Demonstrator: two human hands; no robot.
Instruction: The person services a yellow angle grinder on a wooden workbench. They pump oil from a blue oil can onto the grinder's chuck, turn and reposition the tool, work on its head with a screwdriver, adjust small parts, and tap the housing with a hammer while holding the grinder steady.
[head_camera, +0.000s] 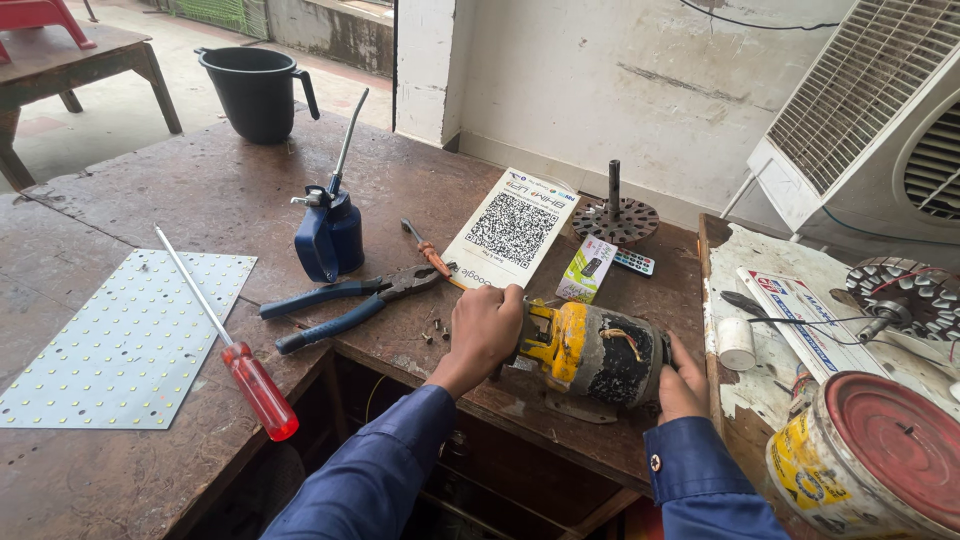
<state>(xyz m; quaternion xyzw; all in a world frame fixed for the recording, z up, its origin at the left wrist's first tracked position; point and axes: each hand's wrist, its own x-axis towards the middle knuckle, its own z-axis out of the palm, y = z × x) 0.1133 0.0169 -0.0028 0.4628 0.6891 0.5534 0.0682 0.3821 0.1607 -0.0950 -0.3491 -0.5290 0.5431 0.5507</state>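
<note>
**Yellow-and-black motor held at both ends**

Worn wood bench (250, 190) carries the small motor (592, 352), lying on its side near the front edge. Left hand (485, 330) is closed over its yellow end; right hand (682, 383) cups the dark end — steadying it, by the look. Blue-handled pliers (350, 300) and a red-handled screwdriver (235, 350) lie to the left — within reach.

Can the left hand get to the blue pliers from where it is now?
Probably yes: the left hand rests on the yellow motor, and the pliers lie just beside it on the bench, nothing between them.
</note>
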